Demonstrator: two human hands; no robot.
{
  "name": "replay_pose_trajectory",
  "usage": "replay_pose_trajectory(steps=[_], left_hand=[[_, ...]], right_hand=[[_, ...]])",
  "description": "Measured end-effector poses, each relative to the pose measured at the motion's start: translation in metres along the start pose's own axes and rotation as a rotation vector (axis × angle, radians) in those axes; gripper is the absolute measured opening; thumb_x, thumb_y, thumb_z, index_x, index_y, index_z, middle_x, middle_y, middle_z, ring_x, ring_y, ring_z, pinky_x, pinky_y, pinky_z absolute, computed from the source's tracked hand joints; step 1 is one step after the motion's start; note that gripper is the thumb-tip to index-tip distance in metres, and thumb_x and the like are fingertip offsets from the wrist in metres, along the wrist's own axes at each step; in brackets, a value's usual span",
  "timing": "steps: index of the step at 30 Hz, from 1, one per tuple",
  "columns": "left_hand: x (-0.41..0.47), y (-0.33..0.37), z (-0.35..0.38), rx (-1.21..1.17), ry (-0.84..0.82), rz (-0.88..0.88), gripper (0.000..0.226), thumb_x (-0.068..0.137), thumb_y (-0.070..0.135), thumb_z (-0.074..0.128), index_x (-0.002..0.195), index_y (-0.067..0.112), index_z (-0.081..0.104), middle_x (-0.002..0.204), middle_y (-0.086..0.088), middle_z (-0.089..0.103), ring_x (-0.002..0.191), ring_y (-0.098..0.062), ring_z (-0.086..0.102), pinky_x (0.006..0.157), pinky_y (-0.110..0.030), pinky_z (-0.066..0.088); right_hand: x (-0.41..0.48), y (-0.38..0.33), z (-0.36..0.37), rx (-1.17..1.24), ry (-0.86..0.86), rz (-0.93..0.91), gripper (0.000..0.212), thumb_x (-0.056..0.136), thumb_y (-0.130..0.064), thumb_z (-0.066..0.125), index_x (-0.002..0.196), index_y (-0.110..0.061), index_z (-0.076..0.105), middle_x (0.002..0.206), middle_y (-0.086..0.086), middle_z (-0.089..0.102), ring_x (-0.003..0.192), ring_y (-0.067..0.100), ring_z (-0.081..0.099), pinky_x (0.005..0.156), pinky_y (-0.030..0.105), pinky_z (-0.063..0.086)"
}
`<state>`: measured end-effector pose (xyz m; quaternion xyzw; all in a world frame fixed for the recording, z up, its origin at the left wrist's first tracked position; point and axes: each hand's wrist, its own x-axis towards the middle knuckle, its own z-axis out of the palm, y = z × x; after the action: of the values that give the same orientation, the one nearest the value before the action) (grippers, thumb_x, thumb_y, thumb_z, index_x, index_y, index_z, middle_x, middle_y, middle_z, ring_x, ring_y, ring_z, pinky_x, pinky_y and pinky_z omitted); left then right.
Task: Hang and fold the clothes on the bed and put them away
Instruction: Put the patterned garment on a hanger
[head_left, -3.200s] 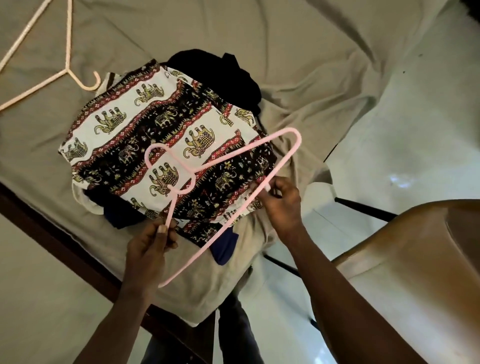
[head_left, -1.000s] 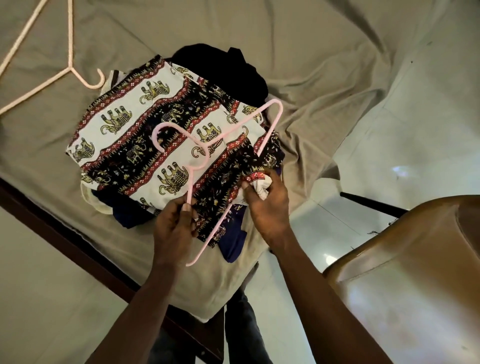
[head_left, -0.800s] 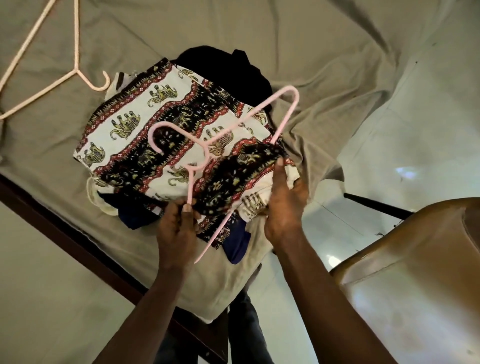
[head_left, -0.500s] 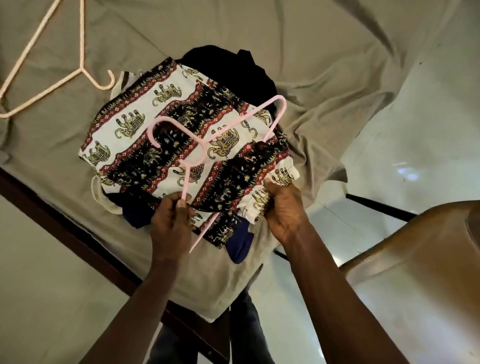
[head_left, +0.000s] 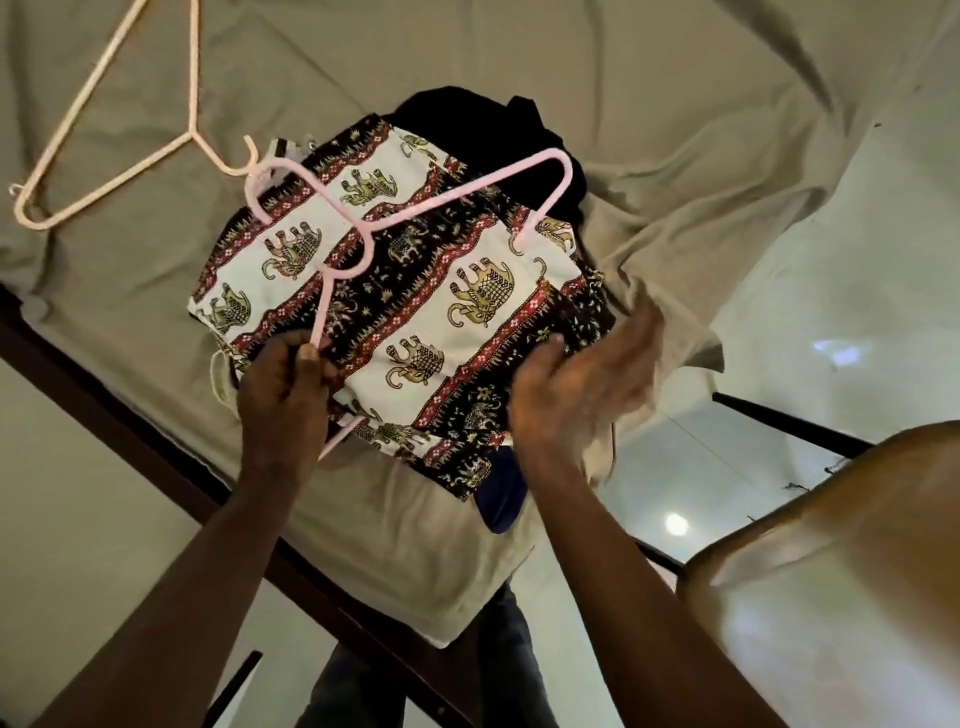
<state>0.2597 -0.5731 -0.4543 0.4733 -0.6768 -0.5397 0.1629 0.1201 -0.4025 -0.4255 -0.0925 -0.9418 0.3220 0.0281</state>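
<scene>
Two hands in frame, working over a clothes pile at centre. Left hand (head_left: 291, 387): fingers curled round the side arm of the pink hanger (head_left: 457, 191), thumb pressed on the rod; firm grip. Hanger hook points to the upper left of the frame, shoulder bend at upper centre-right. Its far arm runs down and disappears behind the elephant-print cloth (head_left: 441, 312); a short pink stub shows again just below the left hand. The bottom bar between those two spots is hidden by the fabric, so the cloth appears to lie over that bar. Right hand (head_left: 584, 379): fingers straight and spread, gripping nothing; motion-blurred. Its thumb sits at the cloth's right edge; contact cannot be confirmed through the blur. Elephant-print cloth: cream and black bands with red borders, top of the pile, centre of frame. Black garment (head_left: 467, 117) shows behind it toward the top; navy cloth (head_left: 501, 501) pokes out under its lower edge. Pile rests on the beige bed sheet (head_left: 675, 104), near the bed's corner. Cream hanger (head_left: 192, 78) lies flat on the sheet at upper left, its hook just beside the pink hook; touching or not, unclear. Dark bed frame (head_left: 130, 415) runs diagonally across lower left. Brown chair (head_left: 831, 571) at lower right, on a pale glossy floor (head_left: 857, 291).
</scene>
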Motion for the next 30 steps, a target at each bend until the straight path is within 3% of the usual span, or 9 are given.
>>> replay_pose_trajectory(steps=[3, 8, 12, 14, 18, 22, 26, 28, 30], left_hand=[[0.008, 0.004, 0.002, -0.023, -0.033, -0.016, 0.020, 0.110, 0.012, 0.046, 0.101, 0.018, 0.063, 0.076, 0.002, 0.060, 0.058, -0.001, 0.051, 0.058, -0.019, 0.046], [0.040, -0.003, -0.018, -0.005, 0.118, -0.099, 0.025, 0.108, 0.023, 0.048, 0.090, 0.023, 0.064, 0.073, 0.006, 0.060, 0.062, -0.008, 0.050, 0.066, -0.032, 0.044], [0.098, -0.013, -0.043, 0.075, 0.157, -0.187, 0.023, 0.105, 0.028, 0.050, 0.093, 0.023, 0.069, 0.073, 0.004, 0.065, 0.067, -0.021, 0.057, 0.063, -0.043, 0.052], [0.128, -0.013, -0.052, 0.107, 0.213, -0.211, 0.022, 0.103, 0.027, 0.051, 0.093, 0.021, 0.070, 0.075, 0.001, 0.069, 0.069, -0.022, 0.062, 0.071, -0.048, 0.059], [0.184, -0.016, -0.071, 0.180, 0.250, -0.248, 0.020, 0.101, 0.022, 0.053, 0.101, 0.023, 0.072, 0.090, -0.006, 0.074, 0.069, -0.014, 0.063, 0.063, -0.023, 0.057], [0.223, -0.021, -0.091, 0.259, 0.212, -0.229, 0.024, 0.096, 0.028, 0.053, 0.100, 0.025, 0.076, 0.093, -0.002, 0.076, 0.094, -0.028, 0.074, 0.091, -0.046, 0.061], [0.231, -0.026, -0.091, 0.218, 0.148, -0.244, 0.021, 0.090, 0.033, 0.056, 0.094, 0.030, 0.077, 0.096, -0.004, 0.076, 0.097, -0.033, 0.073, 0.091, -0.051, 0.060], [0.232, -0.036, -0.096, 0.156, 0.146, -0.247, 0.020, 0.088, 0.036, 0.056, 0.085, 0.034, 0.075, 0.091, -0.003, 0.076, 0.091, -0.034, 0.073, 0.087, -0.055, 0.061], [0.234, -0.043, -0.105, 0.096, 0.146, -0.211, 0.020, 0.088, 0.042, 0.055, 0.085, 0.037, 0.075, 0.082, 0.006, 0.073, 0.081, -0.025, 0.069, 0.081, -0.046, 0.058]], right_hand=[[-0.020, -0.025, 0.024, -0.080, -0.251, -0.407, 0.081, 0.094, -0.035, 0.057, 0.163, -0.018, 0.019, 0.172, 0.007, 0.016, 0.160, 0.027, 0.008, 0.128, 0.051, 0.008], [-0.019, 0.001, 0.063, -0.353, -0.525, -0.410, 0.079, 0.105, -0.066, 0.027, 0.164, -0.030, -0.011, 0.172, 0.004, -0.019, 0.157, 0.029, -0.022, 0.125, 0.063, 0.003], [-0.016, 0.007, 0.066, -0.384, -0.485, -0.402, 0.083, 0.102, -0.071, 0.029, 0.164, -0.032, -0.008, 0.173, 0.006, -0.014, 0.159, 0.031, -0.015, 0.126, 0.062, 0.001], [-0.017, 0.005, 0.067, -0.400, -0.471, -0.401, 0.083, 0.102, -0.071, 0.031, 0.165, -0.030, -0.004, 0.173, 0.006, -0.012, 0.159, 0.031, -0.013, 0.126, 0.061, 0.002], [-0.017, 0.000, 0.068, -0.418, -0.464, -0.363, 0.083, 0.100, -0.069, 0.035, 0.165, -0.028, 0.003, 0.174, 0.006, -0.007, 0.160, 0.029, -0.009, 0.126, 0.062, 0.004], [-0.015, -0.019, 0.069, -0.392, -0.380, -0.317, 0.075, 0.096, -0.059, 0.047, 0.159, -0.026, 0.025, 0.171, 0.008, 0.017, 0.159, 0.030, 0.008, 0.125, 0.062, 0.005], [0.010, -0.055, 0.082, -0.352, -0.250, -0.361, 0.061, 0.103, -0.055, 0.040, 0.152, -0.019, 0.041, 0.153, 0.009, 0.048, 0.146, 0.030, 0.036, 0.125, 0.058, 0.012], [0.031, -0.080, 0.094, -0.425, -0.339, -0.366, 0.060, 0.106, -0.057, 0.033, 0.151, -0.019, 0.043, 0.148, 0.010, 0.053, 0.142, 0.030, 0.041, 0.124, 0.054, 0.015], [0.051, -0.098, 0.109, -0.516, -0.497, -0.377, 0.058, 0.106, -0.059, 0.035, 0.145, -0.019, 0.050, 0.145, 0.012, 0.056, 0.139, 0.031, 0.045, 0.121, 0.053, 0.022]])
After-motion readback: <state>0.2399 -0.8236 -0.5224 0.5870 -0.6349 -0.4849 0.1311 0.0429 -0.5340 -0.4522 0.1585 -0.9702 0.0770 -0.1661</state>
